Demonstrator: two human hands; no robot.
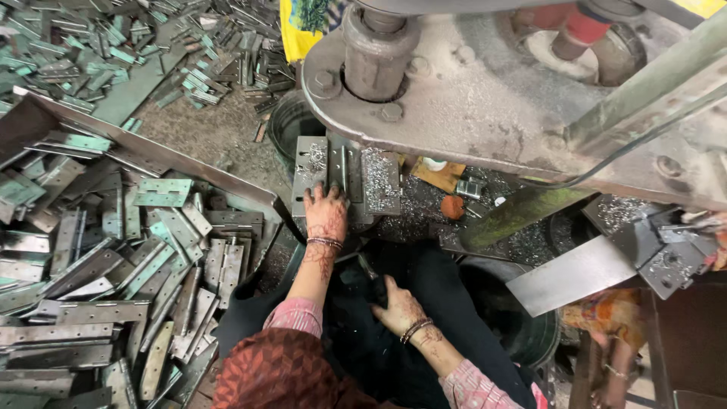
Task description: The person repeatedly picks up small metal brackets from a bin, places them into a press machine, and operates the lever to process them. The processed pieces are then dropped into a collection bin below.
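My left hand (326, 213) reaches forward with fingers spread flat on a grey metal hinge plate (311, 168) lying on the press bed (379, 180), just under the big machine head (469, 91). Metal shavings cover the bed beside the plate. My right hand (397, 307) rests low in my lap on dark cloth, its fingers curled; whether it grips anything is hidden. Both wrists carry bead bracelets, and both sleeves are pink.
A large heap of grey and greenish hinge plates (113, 257) fills the left side, with more (113, 45) at the far left. A flat steel sheet (575, 273) juts out at the right. Another person's foot (613, 379) shows bottom right.
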